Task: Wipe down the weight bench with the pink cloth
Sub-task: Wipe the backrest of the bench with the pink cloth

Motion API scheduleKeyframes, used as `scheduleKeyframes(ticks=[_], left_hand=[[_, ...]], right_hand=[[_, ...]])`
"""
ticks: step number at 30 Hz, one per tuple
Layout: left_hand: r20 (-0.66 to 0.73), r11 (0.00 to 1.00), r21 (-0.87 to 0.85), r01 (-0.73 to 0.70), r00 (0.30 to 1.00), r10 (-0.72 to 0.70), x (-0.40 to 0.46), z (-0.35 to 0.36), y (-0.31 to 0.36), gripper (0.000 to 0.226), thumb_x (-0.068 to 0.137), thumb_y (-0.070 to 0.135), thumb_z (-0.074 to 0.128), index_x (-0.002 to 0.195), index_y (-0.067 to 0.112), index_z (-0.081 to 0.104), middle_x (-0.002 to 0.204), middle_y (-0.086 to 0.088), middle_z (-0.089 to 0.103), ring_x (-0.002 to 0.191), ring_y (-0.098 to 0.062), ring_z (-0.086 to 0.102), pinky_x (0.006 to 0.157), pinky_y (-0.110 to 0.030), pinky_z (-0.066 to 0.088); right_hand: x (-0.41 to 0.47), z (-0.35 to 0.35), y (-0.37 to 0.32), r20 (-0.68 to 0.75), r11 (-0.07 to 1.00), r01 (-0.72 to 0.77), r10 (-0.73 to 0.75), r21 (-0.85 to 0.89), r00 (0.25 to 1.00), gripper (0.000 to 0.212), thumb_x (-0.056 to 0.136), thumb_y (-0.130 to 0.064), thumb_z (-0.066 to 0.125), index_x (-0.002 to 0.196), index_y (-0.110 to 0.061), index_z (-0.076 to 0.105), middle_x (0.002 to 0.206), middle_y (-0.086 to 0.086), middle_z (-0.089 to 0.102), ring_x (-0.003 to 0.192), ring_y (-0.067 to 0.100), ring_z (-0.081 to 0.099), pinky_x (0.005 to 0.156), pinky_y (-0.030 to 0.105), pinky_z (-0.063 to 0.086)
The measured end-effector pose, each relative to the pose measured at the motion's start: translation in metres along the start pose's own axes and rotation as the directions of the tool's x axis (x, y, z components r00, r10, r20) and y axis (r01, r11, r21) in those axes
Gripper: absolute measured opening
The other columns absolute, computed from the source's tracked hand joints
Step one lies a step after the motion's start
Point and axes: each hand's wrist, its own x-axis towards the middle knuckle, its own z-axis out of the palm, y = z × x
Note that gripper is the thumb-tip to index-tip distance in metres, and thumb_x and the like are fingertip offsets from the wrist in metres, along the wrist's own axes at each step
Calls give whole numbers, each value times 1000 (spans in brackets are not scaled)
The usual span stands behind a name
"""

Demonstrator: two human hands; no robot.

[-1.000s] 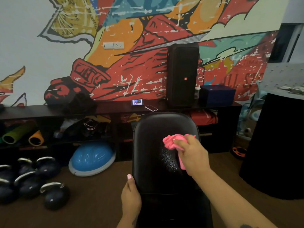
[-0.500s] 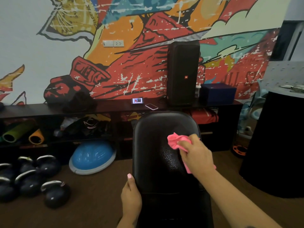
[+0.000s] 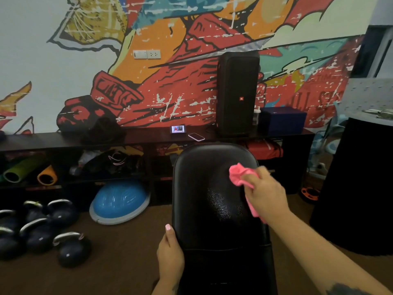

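Right now your right hand (image 3: 265, 194) bunches the pink cloth (image 3: 241, 174) against the upper right of the black weight bench (image 3: 212, 188) at lower centre frame. Your left hand (image 3: 170, 254) curls around the pad's left edge, thumb up. Behind it, the tall black speaker (image 3: 237, 92) on the shelf (image 3: 148, 138) shows a small red JBL badge; nothing else is readable.

We see the weight bench (image 3: 204, 188): black padded vinyl, rounded far end, seam across the near part, a wet glossy patch mid-pad. Pink cloth (image 3: 239, 174) is bunched up, pressed on the pad's upper right, near the edge.
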Motion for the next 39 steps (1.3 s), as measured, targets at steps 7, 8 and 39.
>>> scheduleKeyframes(ticks=[7, 8, 39], left_hand=[[2, 1000, -2, -9, 1000, 9, -1, 0, 2, 66, 97, 52, 18, 124, 8, 58, 122, -13, 60, 111, -26, 53, 96, -37, 39], [0, 1000, 1, -13, 1000, 13, -1, 0, 1, 67, 97, 53, 18, 125, 8, 58, 123, -14, 60, 111, -26, 54, 97, -38, 39], [-8, 998, -58, -8, 1000, 8, -1, 1, 0, 62, 98, 51, 21, 117, 8, 61, 108, -9, 62, 96, -19, 51, 90, -34, 40]], right_hand=[[32, 9, -35, -23, 998, 25, -23, 65, 999, 13, 73, -16, 72, 86, -14, 69, 85, 13, 54, 58, 35, 57, 45, 34, 43], [22, 11, -34, -2, 993, 93, -93, 70, 996, 14, 71, -14, 73, 84, -17, 70, 84, 11, 55, 57, 33, 57, 43, 34, 44], [49, 9, -44, 209, 980, 129, -159, 149, 965, 26, 88, -12, 51, 105, -23, 68, 111, 4, 51, 93, 26, 53, 64, 35, 44]])
